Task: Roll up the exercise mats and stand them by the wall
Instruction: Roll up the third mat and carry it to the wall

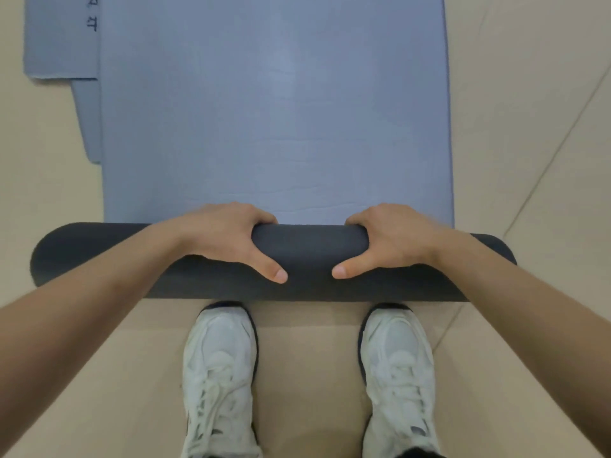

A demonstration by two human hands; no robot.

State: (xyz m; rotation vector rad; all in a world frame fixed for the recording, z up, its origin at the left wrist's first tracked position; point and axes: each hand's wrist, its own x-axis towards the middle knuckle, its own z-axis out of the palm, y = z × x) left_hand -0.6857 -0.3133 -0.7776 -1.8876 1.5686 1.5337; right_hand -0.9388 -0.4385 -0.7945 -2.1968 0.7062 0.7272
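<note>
Where the fingers (264,219) curl over its far side and the thumbs (277,274) press its near face, the dark, matte roll (310,249) lies as a thick cylinder across the near end of the flat blue mat (277,127) on beige floor tiles (529,94). The left hand (228,239) and right hand (396,239) grip it palms down, side by side.

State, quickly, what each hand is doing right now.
Left hand: closed, gripping the dark mat roll.
Right hand: closed, gripping the same roll.
</note>
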